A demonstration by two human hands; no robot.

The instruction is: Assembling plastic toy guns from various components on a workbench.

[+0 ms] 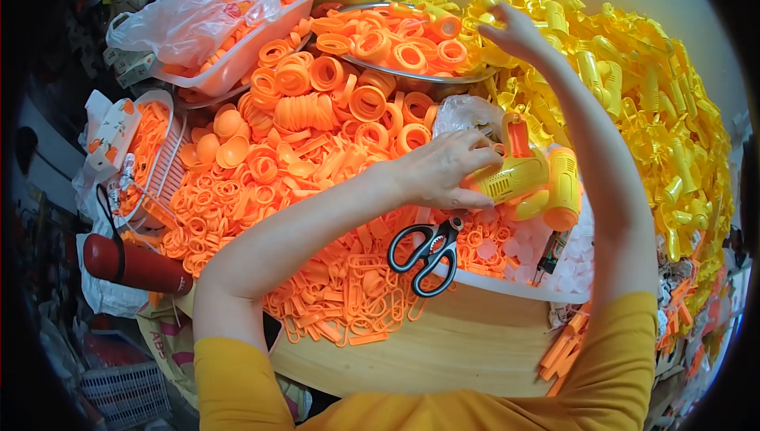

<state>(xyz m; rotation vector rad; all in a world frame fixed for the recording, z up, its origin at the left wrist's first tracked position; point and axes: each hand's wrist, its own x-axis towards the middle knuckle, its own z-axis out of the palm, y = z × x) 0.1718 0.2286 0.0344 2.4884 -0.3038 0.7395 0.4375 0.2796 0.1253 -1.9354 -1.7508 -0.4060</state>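
My left hand (448,168) is over the middle of the table, its thumb and fingers closed around the end of a yellow slotted plastic toy housing (511,180). An orange piece (518,136) sticks up by this housing. Just to the right stands another yellow housing with an orange end (563,186). Farther off, my right hand (513,31) reaches to the near left part of a heap of yellow plastic parts (609,75). Its fingers are apart, and I see nothing between them. Black-handled scissors (434,255) lie below my left hand.
Orange rings, clips and small parts (317,170) are heaped left and centre. A metal tray (467,78) of orange rings lies behind. A white tray (507,287) holds small white and orange pieces. At the left are a red flask (136,263) and a bag-covered tub (218,75).
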